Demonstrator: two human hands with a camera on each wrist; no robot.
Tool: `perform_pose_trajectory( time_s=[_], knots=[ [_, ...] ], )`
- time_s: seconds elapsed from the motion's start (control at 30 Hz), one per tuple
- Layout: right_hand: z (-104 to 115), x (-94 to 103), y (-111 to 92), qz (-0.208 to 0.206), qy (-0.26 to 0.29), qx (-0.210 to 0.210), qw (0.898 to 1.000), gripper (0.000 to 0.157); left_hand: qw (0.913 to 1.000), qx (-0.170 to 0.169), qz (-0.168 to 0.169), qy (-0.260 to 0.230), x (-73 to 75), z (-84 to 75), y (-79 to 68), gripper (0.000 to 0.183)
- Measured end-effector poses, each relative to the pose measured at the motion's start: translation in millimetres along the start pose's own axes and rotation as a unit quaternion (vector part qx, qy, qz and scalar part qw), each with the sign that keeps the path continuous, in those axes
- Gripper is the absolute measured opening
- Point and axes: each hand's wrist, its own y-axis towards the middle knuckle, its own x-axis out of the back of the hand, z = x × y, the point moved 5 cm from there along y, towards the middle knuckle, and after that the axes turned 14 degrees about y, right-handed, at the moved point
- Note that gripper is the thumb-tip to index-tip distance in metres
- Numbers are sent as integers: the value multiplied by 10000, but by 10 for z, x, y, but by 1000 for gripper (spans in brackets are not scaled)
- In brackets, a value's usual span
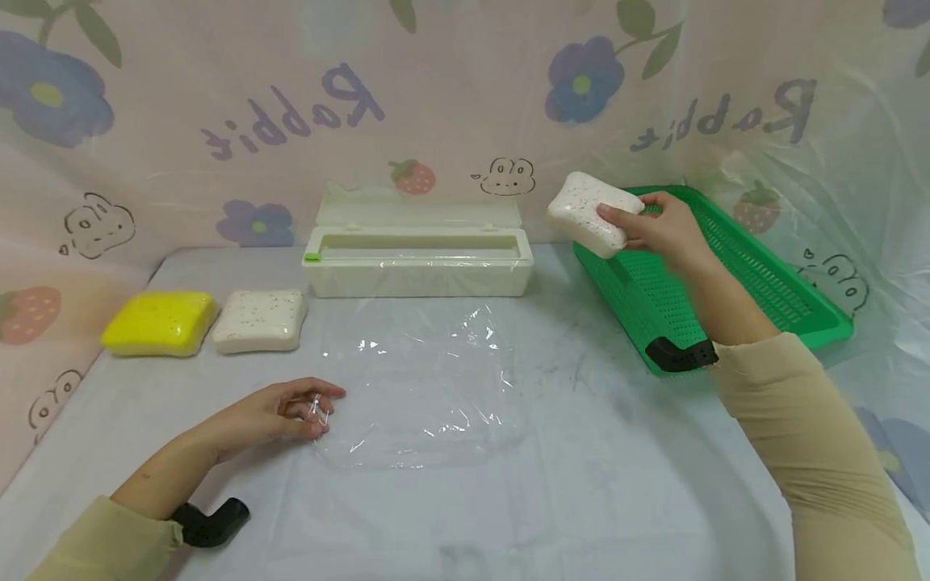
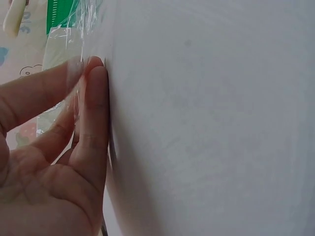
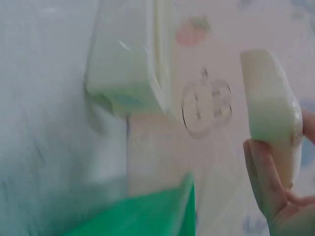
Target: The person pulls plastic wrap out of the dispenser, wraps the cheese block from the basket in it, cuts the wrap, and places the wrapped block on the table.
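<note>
My right hand (image 1: pixel 664 230) grips a white speckled soap bar (image 1: pixel 587 211), thumb on its face, raised over the near-left part of a green basket. The right wrist view shows that soap bar (image 3: pixel 269 105) edge-on between thumb and fingers. Low over the table, my left hand (image 1: pixel 279 411) pinches the left edge of a sheet of clear plastic film (image 1: pixel 421 387). In the left wrist view, the film (image 2: pixel 87 24) runs up from between thumb and fingertips. The sheet lies spread before the white film dispenser (image 1: pixel 421 278), whose lid stands up.
A yellow soap bar (image 1: pixel 161 323) and another white speckled one (image 1: pixel 260 321) lie side by side at the left, both shiny. The green basket (image 1: pixel 756 242) stands at the right back. A printed curtain (image 1: pixel 450 97) hangs behind the table (image 1: pixel 407 524).
</note>
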Motion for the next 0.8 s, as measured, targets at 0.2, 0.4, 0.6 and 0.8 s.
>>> perform_pose_trajectory(
  time_s=[0.2, 0.4, 0.6, 0.8],
  knots=[
    [-7, -316, -166, 18, -103, 300, 9995, 86, 9998, -124, -48, 112, -7, 4, -20, 57],
    [-88, -635, -296, 420, -189, 358, 9983, 80, 9997, -42, -151, 175, 6, 14, -36, 62],
    [-220, -939, -350, 733, -296, 200, 9967, 80, 9966, 44, -535, 631, -6, -62, -18, 69],
    [-380, -1222, -372, 1068, -461, -22, 9932, 78, 9954, 90, -646, 704, -32, -91, 8, 74]
  ],
)
